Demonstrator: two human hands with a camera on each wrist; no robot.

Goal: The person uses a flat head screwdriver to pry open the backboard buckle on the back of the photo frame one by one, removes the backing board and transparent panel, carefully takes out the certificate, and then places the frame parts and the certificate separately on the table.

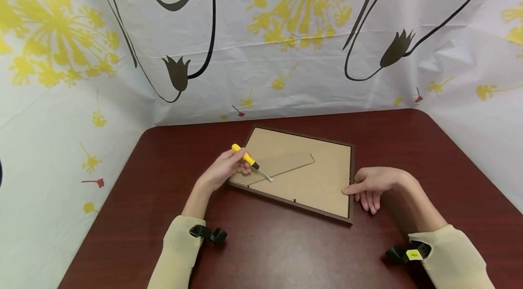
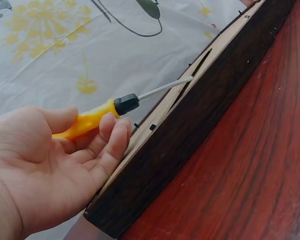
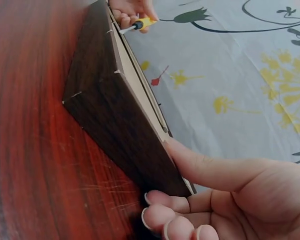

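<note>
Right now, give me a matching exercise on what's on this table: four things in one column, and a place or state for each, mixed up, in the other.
Things:
1. screwdriver
2. picture frame
3. left hand
4. right hand

States:
A. lies face down on the table
B. rests at the frame's right edge, thumb on the backing
C. yellow handle, tip over the backing board
D. grips the tool

Pairs: 1-C, 2-A, 3-D, 4-B

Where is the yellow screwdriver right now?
In the head view, the yellow screwdriver is held in the left hand, its tip over the left part of the picture frame's cardboard back.
</note>
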